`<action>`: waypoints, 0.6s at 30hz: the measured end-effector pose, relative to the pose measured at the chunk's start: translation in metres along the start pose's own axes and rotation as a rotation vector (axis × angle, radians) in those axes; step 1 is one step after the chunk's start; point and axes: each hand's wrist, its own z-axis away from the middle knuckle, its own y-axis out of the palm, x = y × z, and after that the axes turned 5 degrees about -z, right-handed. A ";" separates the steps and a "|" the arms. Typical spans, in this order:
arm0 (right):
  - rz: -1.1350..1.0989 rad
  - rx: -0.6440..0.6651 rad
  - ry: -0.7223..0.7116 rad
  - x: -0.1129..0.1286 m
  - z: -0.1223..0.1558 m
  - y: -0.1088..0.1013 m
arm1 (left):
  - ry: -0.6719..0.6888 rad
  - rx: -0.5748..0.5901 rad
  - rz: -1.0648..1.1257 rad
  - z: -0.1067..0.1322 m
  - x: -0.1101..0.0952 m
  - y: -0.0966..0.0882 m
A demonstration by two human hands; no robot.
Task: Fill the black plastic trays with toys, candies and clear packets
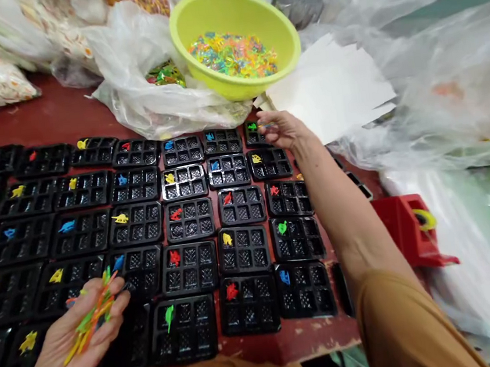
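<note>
My left hand (63, 351), at the lower left, is closed around a bunch of thin plastic pieces (93, 319) in green, orange, yellow and red. My right hand (285, 128) reaches to the far right of the tray rows with its fingers drawn together. Something tiny shows at its fingertips, too small to name. Under those fingers lies a black compartment tray (254, 138) holding a green piece (252, 126). Several more black trays stand in rows, most with one small coloured figure in the upper left compartment, such as a yellow one (227, 239) and a red one (232, 291).
Behind the trays stands a yellow-green basin (239, 85) of mixed small plastic pieces. Clear plastic bags (144, 100) lie left of it, white sheets (331, 87) to the right. A red tape dispenser (401, 231) sits on the right of the dark red table (288, 342).
</note>
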 end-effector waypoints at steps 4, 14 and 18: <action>-0.043 -0.093 0.006 -0.009 -0.012 0.044 | -0.012 -0.069 0.016 0.000 -0.004 -0.005; 0.293 -0.199 -0.140 -0.023 -0.039 0.061 | -0.015 -0.135 0.059 -0.010 -0.022 -0.020; 0.306 -0.174 -0.143 -0.028 -0.043 0.056 | -0.019 -0.149 0.060 -0.011 -0.023 -0.020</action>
